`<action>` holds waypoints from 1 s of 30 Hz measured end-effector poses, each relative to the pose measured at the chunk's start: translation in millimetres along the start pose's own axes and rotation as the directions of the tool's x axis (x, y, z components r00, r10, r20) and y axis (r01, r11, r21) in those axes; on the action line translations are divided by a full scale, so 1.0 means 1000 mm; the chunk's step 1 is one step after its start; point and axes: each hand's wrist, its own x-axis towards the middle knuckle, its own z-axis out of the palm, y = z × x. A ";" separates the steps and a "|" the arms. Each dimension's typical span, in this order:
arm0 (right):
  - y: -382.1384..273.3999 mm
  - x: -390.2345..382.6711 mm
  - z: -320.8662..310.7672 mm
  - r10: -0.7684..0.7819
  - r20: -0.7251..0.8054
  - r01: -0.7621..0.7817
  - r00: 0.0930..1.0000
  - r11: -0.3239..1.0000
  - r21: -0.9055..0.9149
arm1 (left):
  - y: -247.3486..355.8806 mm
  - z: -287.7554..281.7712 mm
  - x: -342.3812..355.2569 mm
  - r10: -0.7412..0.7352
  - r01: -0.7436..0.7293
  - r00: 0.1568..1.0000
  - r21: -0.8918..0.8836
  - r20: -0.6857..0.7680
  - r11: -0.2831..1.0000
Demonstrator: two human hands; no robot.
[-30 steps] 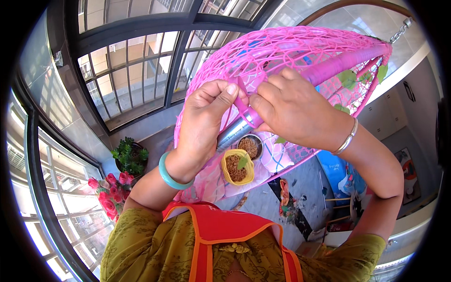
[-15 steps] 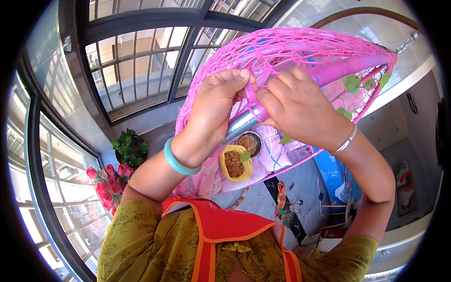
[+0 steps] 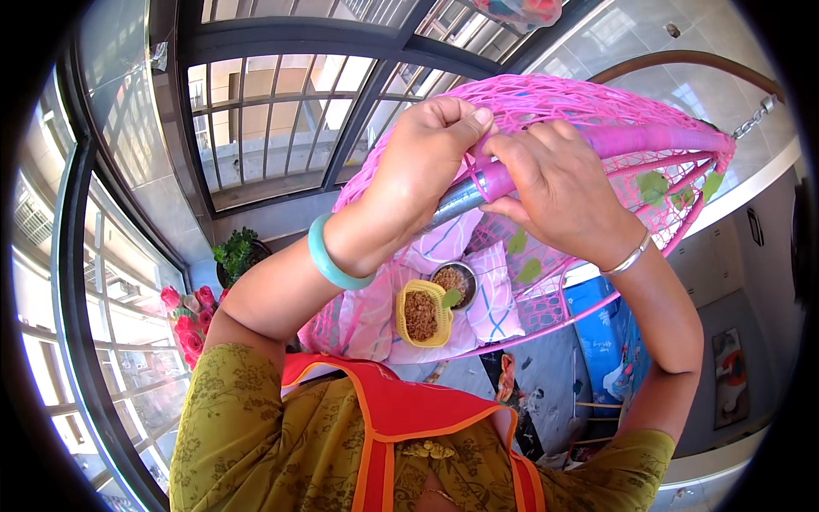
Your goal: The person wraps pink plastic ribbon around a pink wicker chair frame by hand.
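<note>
My left hand (image 3: pixel 431 149) pinches pink plastic strip (image 3: pixel 478 175) between thumb and index finger, just above a silver metal tube (image 3: pixel 454 204) partly wrapped in pink. My right hand (image 3: pixel 554 179) is closed around the wrapped part of that tube, with the thumb underneath. The tube crosses the front of a pink netted hanging chair (image 3: pixel 516 94). Below my hands a yellow plastic basket (image 3: pixel 401 316) and a steel bowl (image 3: pixel 467 271), both holding small brown bits, rest on pink checked cushions (image 3: pixel 499 316) in the chair.
Barred windows (image 3: pixel 273 128) stand at the left and ahead. A potted plant (image 3: pixel 232 252) and pink roses (image 3: pixel 192 333) are at the left. A chain (image 3: pixel 753 117) links the chair to a curved brown frame (image 3: pixel 665 58). A blue package (image 3: pixel 589 350) lies below right.
Both hands and the tube have shifted right, the left hand also upward. The chair's netting sits lower in the picture, and more window shows at the top. Both hands keep their hold.
</note>
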 end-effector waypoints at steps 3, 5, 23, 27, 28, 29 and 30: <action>0.001 0.001 0.001 0.003 0.009 -0.003 1.000 1.000 -0.011 | -0.001 -0.001 -0.005 0.065 -0.063 0.998 0.062 -0.025 0.996; 0.002 0.003 0.005 -0.002 -0.005 0.002 1.000 1.000 0.007 | -0.003 -0.004 -0.008 0.100 -0.098 0.994 0.051 -0.033 0.994; 0.023 0.003 0.028 0.056 -0.004 -0.056 0.998 0.995 0.088 | -0.025 -0.011 -0.024 0.456 -0.456 0.889 0.184 0.049 0.870; 0.027 0.006 0.034 0.035 -0.026 -0.033 0.999 0.998 0.059 | -0.023 -0.017 -0.036 0.498 -0.506 0.856 0.419 0.138 0.754; 0.027 0.005 0.035 0.028 -0.050 -0.024 0.998 0.998 0.063 | -0.026 -0.015 -0.039 0.487 -0.487 0.867 0.385 0.106 0.784; 0.028 0.005 0.035 0.021 -0.062 -0.017 0.998 0.997 0.072 | -0.028 -0.014 -0.044 0.487 -0.488 0.867 0.388 0.109 0.782; 0.028 0.004 0.036 0.013 -0.074 -0.008 0.997 0.997 0.078 | -0.030 -0.012 -0.049 0.490 -0.486 0.867 0.370 0.091 0.792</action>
